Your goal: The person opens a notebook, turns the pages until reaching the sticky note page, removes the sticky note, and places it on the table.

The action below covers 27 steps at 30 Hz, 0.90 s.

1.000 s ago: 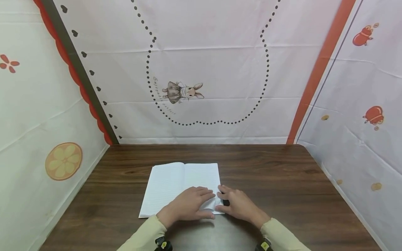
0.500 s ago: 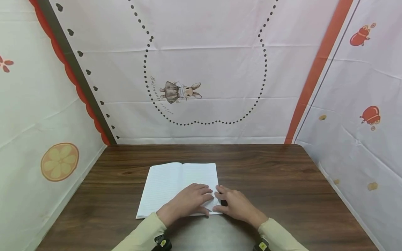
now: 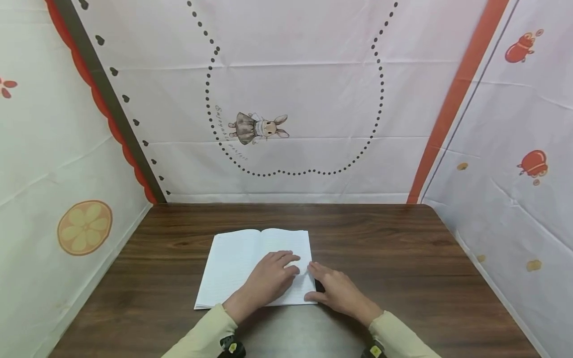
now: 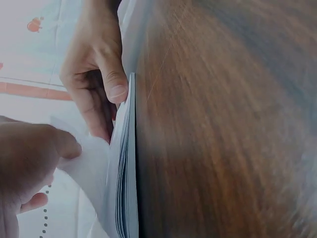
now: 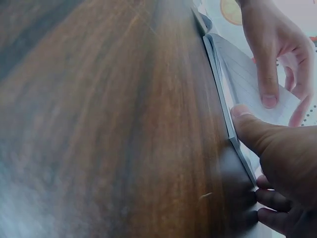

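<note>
An open lined notebook lies on the brown table. My left hand is over its right half, and in the right wrist view that left hand pinches a page between thumb and fingers. The page bends up from the stack in the left wrist view. At the notebook's near right corner is my right hand. Its thumb presses the near edge, while the curled fingers meet the right side. A small black patch beside the right palm is too hidden to identify.
The wooden table extends to both sides of the notebook and behind it. A printed white cloth wall rises at the back, with similar cloths at left and right.
My left hand has moved slightly away from the near edge, and its thumb has gone under the hand. The crumpled-looking near right corner of the page is lifted. The right hand stays nearly still.
</note>
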### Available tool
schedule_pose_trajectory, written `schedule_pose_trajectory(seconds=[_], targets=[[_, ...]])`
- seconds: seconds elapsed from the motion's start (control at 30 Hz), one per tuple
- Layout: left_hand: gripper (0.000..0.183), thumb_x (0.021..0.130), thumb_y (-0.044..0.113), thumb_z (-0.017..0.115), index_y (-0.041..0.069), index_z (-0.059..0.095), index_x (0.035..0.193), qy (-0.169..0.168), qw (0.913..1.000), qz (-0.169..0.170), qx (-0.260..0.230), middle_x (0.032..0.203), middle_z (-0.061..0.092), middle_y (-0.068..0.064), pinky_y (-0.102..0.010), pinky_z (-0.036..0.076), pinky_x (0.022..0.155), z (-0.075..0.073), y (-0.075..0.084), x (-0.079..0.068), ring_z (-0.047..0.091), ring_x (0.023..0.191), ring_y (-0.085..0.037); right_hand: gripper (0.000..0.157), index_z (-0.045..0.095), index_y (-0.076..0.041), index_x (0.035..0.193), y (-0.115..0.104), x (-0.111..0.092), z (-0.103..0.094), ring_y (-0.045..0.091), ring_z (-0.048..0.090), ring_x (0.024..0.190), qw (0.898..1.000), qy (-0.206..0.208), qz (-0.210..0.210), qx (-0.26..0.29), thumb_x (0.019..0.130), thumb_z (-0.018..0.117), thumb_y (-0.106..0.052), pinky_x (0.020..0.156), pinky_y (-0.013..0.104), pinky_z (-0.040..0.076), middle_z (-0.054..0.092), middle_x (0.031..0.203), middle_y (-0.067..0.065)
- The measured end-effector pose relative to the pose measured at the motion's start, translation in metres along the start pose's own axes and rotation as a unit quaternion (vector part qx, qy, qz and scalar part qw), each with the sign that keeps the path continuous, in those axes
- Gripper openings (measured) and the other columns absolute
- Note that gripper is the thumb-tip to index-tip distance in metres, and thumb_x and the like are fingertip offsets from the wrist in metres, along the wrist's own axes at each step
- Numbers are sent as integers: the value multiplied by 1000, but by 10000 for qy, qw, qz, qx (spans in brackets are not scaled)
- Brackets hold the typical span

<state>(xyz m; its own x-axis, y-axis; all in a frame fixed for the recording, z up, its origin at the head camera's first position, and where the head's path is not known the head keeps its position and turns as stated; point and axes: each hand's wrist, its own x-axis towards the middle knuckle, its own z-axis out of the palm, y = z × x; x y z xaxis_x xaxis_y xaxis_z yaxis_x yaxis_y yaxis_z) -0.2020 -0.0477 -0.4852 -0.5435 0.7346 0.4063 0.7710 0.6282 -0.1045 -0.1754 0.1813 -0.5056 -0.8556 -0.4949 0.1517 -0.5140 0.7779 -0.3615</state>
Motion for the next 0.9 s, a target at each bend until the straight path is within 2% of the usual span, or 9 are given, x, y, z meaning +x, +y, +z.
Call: schedule_pose_trajectory(seconds=[0.2, 0.4, 0.53, 0.67, 0.77, 0.9], targets=[[7, 90, 19, 77, 19, 77, 97, 548, 9968, -569, -104, 121, 73, 1, -38, 55, 100, 0, -1, -3, 65, 119, -20, 75, 58, 4, 141, -1, -2, -1, 34, 56, 135, 9999, -6, 53, 115, 88, 78, -46, 104, 53, 51, 58, 145, 20], [8, 90, 17, 79, 14, 73, 94, 1297, 9838, -1228, -177, 116, 75, -3, -43, 56, 95, -6, -14, -11, 68, 113, -24, 71, 61, 2, 138, 0, -1, -2, 34, 54, 136, 9999, -145, -29, 69, 90, 74, -48, 106, 51, 50, 57, 147, 19], [11, 87, 16, 81, 10, 72, 91, 1860, 9734, -1329, -124, 116, 74, -8, -48, 56, 93, -14, -29, -23, 69, 110, -30, 70, 62, 2, 138, -1, -1, -2, 34, 53, 137, 9998, -206, -46, 67, 91, 73, -49, 106, 52, 50, 56, 148, 18], [8, 85, 12, 77, 8, 70, 85, 2349, 9631, -1311, -9, 115, 73, -14, -52, 56, 91, -24, -44, -37, 69, 109, -36, 71, 61, 1, 138, -1, -1, -2, 33, 52, 139, 9996, -261, 10, 44, 91, 72, -50, 108, 52, 48, 55, 149, 17], [6, 82, 11, 71, 6, 67, 80, 2432, 9601, -1371, 127, 116, 72, -17, -54, 55, 91, -33, -54, -52, 69, 110, -39, 71, 61, 1, 139, -2, -1, -2, 33, 51, 140, 9995, -319, 63, -15, 91, 72, -51, 109, 51, 47, 54, 150, 17], [9, 81, 12, 67, 5, 66, 76, 2028, 9673, -1436, 504, 121, 70, -22, -60, 53, 94, -46, -66, -74, 65, 116, -43, 72, 60, 1, 140, -3, -1, -4, 32, 50, 141, 9990, -426, 134, -40, 91, 72, -51, 111, 50, 46, 53, 151, 16]])
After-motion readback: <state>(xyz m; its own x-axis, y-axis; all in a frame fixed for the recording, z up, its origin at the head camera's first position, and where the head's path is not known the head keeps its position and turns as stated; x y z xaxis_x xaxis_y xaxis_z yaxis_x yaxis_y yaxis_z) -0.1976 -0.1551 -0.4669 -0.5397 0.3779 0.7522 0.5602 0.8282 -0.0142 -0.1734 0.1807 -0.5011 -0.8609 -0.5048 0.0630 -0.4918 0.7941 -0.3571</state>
